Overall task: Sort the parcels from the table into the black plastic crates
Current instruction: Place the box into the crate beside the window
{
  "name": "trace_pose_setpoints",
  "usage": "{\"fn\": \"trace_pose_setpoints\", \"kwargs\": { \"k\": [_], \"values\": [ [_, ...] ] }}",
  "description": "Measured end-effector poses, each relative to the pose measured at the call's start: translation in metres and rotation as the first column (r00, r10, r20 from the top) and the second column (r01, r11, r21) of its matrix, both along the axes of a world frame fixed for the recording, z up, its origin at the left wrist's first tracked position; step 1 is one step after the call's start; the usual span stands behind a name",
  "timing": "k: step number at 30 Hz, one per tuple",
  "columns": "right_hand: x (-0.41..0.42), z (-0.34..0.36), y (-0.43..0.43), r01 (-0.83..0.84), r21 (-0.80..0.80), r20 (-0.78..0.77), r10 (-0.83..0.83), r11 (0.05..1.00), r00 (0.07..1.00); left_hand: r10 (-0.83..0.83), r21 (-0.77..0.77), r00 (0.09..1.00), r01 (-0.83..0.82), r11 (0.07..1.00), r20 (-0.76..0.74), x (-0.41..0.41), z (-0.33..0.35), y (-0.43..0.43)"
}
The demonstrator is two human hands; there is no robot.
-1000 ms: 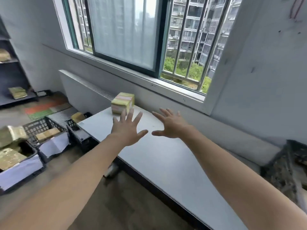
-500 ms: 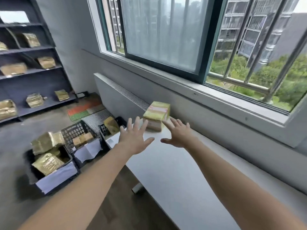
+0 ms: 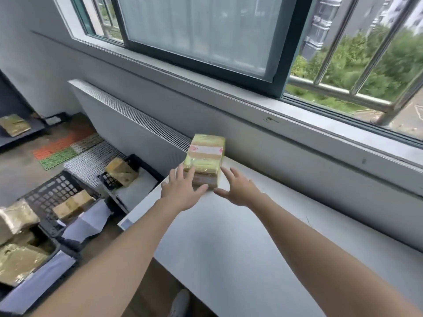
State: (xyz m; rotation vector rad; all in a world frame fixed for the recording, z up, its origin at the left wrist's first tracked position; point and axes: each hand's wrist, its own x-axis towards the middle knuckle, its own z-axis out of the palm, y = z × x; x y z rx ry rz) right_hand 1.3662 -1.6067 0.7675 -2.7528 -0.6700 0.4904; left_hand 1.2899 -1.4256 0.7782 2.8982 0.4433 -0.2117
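A yellow-wrapped parcel (image 3: 206, 156) with a white label and brown tape stands at the far left end of the white table (image 3: 240, 248), close to the wall. My left hand (image 3: 180, 191) is spread open, its fingertips touching the parcel's near left side. My right hand (image 3: 238, 191) is open just to the parcel's right, fingers apart, not closed on it. Three black plastic crates stand on the floor left of the table: the nearest to the table (image 3: 146, 168), a middle one (image 3: 45, 195) and a near one (image 3: 68, 261), each holding yellow-brown parcels.
A grey radiator cover (image 3: 128, 124) runs along the wall under the windowsill. Dark shelving (image 3: 13, 136) at far left holds another parcel. Red and green mats (image 3: 61, 149) lie on the floor. My shoe (image 3: 180, 303) shows beside the table edge.
Both hands have closed in on the parcel; the left now touches it and the right is beside it. My view has moved nearer and tilted down.
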Motion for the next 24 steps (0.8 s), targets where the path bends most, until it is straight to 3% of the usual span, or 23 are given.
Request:
{"fn": "trace_pose_setpoints", "kwargs": {
  "k": [5, 10, 14, 16, 21, 24],
  "values": [
    [0.041, -0.020, 0.047, 0.212, 0.116, -0.114, -0.200, 0.970, 0.973, -0.071, -0.150, 0.995, 0.060, 0.987, -0.070, 0.066, -0.034, 0.048],
    [0.069, -0.049, 0.075, 0.468, 0.180, -0.282, -0.410, 0.865, 0.867, -0.019, -0.389, 0.994, -0.023, 0.921, -0.105, 0.113, -0.064, 0.084],
    [0.079, -0.069, 0.090, 0.564, 0.248, -0.371, -0.460, 0.788, 0.807, 0.052, -0.681, 0.989, -0.133, 0.720, -0.139, 0.141, -0.082, 0.094],
    [0.080, -0.074, 0.099, 0.623, 0.283, -0.405, -0.498, 0.729, 0.767, 0.097, -0.715, 0.978, -0.201, 0.669, -0.185, 0.146, -0.085, 0.093],
    [0.079, -0.058, 0.092, 0.811, 0.255, -0.442, -0.682, 0.527, 0.582, 0.085, -0.728, 0.973, -0.216, 0.651, -0.213, 0.143, -0.076, 0.081],
    [0.070, -0.039, 0.066, 0.851, 0.319, -0.537, -0.661, 0.417, 0.525, 0.081, -0.793, 0.956, -0.280, 0.541, -0.283, 0.136, -0.062, 0.064]
  ]
}}
